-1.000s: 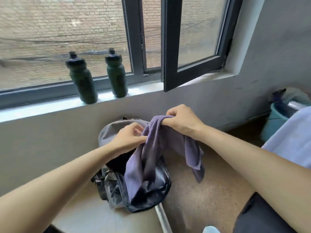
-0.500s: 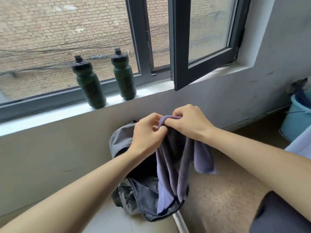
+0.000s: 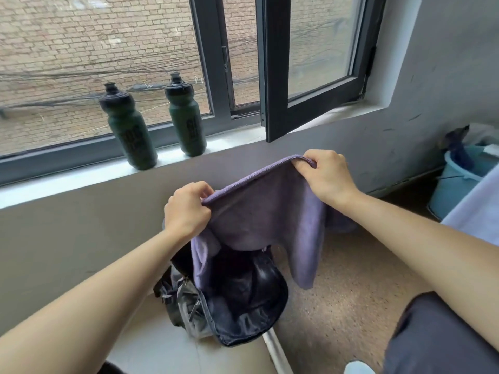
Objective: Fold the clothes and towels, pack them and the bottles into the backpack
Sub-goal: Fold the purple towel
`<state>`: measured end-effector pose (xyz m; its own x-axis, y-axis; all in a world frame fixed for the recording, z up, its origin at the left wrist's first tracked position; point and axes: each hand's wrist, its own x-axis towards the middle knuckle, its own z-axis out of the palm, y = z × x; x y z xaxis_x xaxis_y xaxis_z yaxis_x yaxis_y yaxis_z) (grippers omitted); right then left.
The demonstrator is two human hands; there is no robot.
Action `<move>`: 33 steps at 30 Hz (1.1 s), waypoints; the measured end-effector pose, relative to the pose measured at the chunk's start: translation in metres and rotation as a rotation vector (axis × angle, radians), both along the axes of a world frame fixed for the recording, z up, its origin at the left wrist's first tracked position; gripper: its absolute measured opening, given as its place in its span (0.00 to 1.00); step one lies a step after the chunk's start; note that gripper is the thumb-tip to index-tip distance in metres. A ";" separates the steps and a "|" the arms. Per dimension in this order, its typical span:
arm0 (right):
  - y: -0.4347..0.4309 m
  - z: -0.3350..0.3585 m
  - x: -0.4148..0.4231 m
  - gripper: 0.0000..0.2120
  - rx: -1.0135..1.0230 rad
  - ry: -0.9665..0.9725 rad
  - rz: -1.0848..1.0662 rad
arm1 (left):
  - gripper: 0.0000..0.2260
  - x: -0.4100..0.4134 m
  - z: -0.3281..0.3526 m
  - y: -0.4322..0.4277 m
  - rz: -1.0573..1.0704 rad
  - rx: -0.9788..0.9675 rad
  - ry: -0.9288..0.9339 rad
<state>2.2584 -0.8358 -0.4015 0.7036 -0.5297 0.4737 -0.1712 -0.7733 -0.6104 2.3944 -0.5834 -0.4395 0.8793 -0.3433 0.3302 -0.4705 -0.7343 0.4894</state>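
A purple towel point(image 3: 266, 214) hangs spread between my hands above the backpack. My left hand point(image 3: 187, 210) pinches its top edge at the left end, and my right hand point(image 3: 325, 176) grips the same edge higher up at the right end. Below the towel a dark backpack point(image 3: 248, 317) stands open on a pale surface, with its inside dark and partly hidden by the cloth. Two dark green bottles point(image 3: 129, 129) point(image 3: 186, 118) stand upright on the window sill point(image 3: 67, 182), apart from both hands.
An open window sash point(image 3: 310, 66) juts inward above my right hand. A blue bucket point(image 3: 459, 184) with cloth in it stands at the far right on the speckled floor point(image 3: 351, 287). A light sheet point(image 3: 478, 211) and dark fabric point(image 3: 432, 338) lie at right.
My hands were together on the bunched towel. They have moved apart, the right one up and to the right, and the towel's top edge is now stretched out between them.
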 end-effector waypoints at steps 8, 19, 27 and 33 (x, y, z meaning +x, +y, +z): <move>-0.043 -0.017 -0.012 0.28 0.085 0.165 -0.136 | 0.14 0.031 -0.002 0.027 0.057 -0.073 0.092; -0.073 -0.038 -0.028 0.09 0.093 0.536 -0.124 | 0.10 0.061 -0.015 0.049 0.236 -0.280 0.233; -0.051 -0.025 -0.018 0.18 0.472 0.413 -0.223 | 0.15 0.041 0.001 0.037 0.153 -0.403 0.512; -0.012 -0.002 -0.012 0.14 1.141 0.220 0.073 | 0.10 0.005 0.030 0.005 -0.071 -0.750 0.859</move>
